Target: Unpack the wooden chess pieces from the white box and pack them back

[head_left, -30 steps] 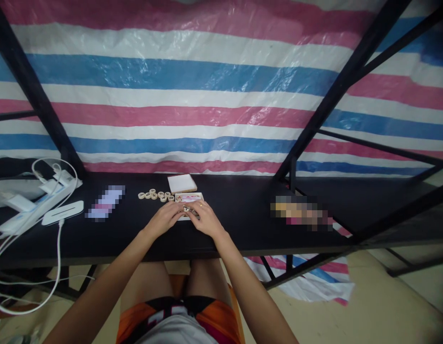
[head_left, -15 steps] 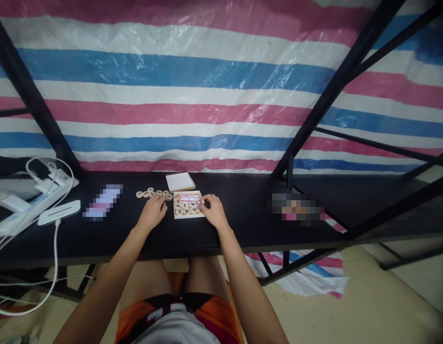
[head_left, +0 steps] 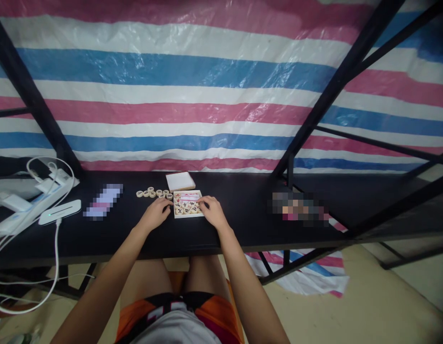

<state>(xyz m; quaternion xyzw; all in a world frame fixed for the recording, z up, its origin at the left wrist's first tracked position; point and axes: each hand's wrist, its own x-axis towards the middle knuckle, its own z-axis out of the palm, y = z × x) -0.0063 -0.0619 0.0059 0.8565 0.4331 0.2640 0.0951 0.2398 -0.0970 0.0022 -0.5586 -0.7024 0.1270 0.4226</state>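
Note:
A shallow white box [head_left: 189,215] stands on the black tabletop, with several round xiangqi pieces [head_left: 186,209] in it, marked with dark characters. At its back lies a white slip with pink print [head_left: 189,197], with reddish marks beside it. My left hand [head_left: 158,213] rests at the box's left edge, fingers bent and thumb apart, with nothing visible in it. Over the right edge reach the fingers of my right hand [head_left: 211,212], thumb and forefinger curled close together. What lies between them is hidden. Loose xiangqi pieces [head_left: 153,193] lie behind my left hand.
Behind the box lies a white-lined lid [head_left: 180,181]. To the left are a blurred-out flat item [head_left: 103,202], a white device [head_left: 59,212] with a cable, and a power strip [head_left: 31,201]. Another blurred item [head_left: 300,208] lies right. Black frame bars [head_left: 325,105] rise at both sides.
My left hand has drawn back from the loose pieces toward me and now sits by the box's left edge. My right hand stays at the right edge, its fingertips slightly shifted.

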